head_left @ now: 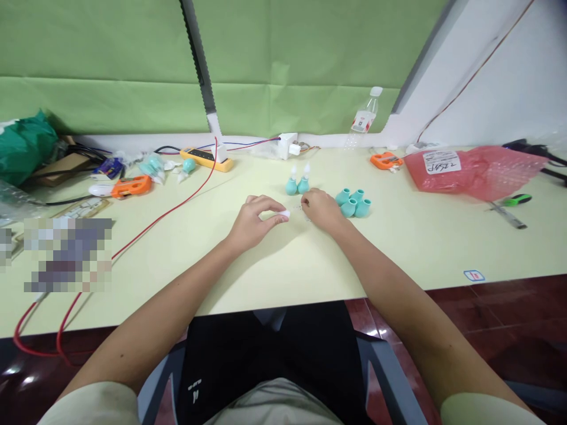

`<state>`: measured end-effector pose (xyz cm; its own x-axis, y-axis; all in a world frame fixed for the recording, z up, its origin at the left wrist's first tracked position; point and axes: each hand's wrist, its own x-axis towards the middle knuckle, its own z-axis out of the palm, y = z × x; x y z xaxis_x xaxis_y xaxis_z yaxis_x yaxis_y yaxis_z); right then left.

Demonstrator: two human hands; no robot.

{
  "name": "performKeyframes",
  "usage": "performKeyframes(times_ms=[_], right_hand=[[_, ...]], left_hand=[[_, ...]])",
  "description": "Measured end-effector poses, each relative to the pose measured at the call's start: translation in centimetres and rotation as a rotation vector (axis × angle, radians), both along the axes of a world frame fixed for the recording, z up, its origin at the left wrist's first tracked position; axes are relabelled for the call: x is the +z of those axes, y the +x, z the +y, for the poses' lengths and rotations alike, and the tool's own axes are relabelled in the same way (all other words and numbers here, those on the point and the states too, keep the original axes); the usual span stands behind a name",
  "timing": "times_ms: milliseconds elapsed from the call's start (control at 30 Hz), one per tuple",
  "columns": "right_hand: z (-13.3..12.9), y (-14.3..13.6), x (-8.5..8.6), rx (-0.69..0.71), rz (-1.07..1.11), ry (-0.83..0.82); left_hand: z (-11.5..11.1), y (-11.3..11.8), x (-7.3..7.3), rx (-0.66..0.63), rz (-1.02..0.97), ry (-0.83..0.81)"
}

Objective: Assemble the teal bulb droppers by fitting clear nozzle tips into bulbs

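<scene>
Between the thumb and fingertips of my left hand (pixel 253 223) is a small white cone-like tip (pixel 283 214), held just above the table. My right hand (pixel 322 208) is closed, its fingers curled down at the tabletop beside some tiny clear pieces (pixel 297 208); what the fingers pinch, if anything, is hidden. Just behind my hands stand two teal rubber bulbs (pixel 291 187) with white tips (pixel 307 170) on top. To the right of my right hand, several more teal bulbs (pixel 363 207) stand in a cluster with open necks and no tips.
On the left lie an orange tool (pixel 132 186), a yellow multimeter (pixel 206 159) and a red cable (pixel 166 215). A clear bottle (pixel 365 115) stands at the back. To the right are another orange tool (pixel 386 160), a pink plastic package (pixel 469 177) and a green-handled tool (pixel 517 200).
</scene>
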<state>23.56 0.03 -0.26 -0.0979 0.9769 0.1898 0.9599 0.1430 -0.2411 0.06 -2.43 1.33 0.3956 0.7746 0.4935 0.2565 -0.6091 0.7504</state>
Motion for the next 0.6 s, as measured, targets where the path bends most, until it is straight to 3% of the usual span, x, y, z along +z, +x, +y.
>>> performKeyframes(times_ms=[100, 167, 333, 467, 600], right_hand=[[0.2, 0.0, -0.1, -0.02, 0.027, -0.01], [0.2, 0.0, -0.1, -0.03, 0.063, -0.005], [-0.7, 0.3, 1.0, 0.018, 0.278, 0.115], [-2.7, -0.8, 2.2, 0.189, 0.647, 0.262], [-4.4, -2.7, 2.7, 0.339, 0.967, 0.254]], left_hand=[[0.1, 0.2, 0.1, -0.111, -0.256, -0.3], [0.2, 0.4, 0.2, -0.183, -0.377, -0.413], [0.5, 0.6, -0.1, -0.267, -0.571, -0.539], [0.7, 0.7, -0.7, -0.228, -0.581, -0.606], [0.7, 0.8, -0.9, -0.232, -0.594, -0.633]])
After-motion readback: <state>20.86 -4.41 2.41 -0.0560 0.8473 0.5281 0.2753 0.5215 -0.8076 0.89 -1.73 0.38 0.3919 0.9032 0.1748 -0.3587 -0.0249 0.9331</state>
